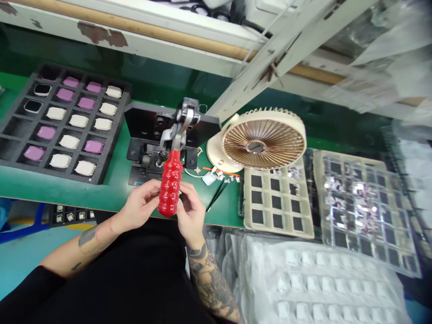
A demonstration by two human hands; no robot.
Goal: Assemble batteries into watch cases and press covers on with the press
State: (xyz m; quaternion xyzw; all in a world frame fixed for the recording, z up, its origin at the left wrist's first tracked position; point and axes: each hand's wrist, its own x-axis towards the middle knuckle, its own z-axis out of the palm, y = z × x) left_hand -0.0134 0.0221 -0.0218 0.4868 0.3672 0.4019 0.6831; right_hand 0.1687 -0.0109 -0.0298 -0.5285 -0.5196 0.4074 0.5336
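Observation:
My left hand (143, 204) is closed, thumb and fingers pinched together just left of the red handle (170, 184) of a toggle clamp. On the handle's other side, my right hand (191, 211) is closed too, with a small pale bit showing at its fingertips. The handle hides the space between my fingertips, so what they hold cannot be made out. Behind both hands stands the black clamp fixture (146, 155), its lever raised toward me. Black tweezers (217, 195) lie on the green bench right of my right hand.
At left, a dark foam tray (111, 164) holds white and purple watch-shaped cases. A cream fan (263, 139) stands right of the fixture. Compartment trays (248, 220) and a clear-lidded box (367, 216) sit farther right. White blister trays (324, 270) are stacked below the bench edge.

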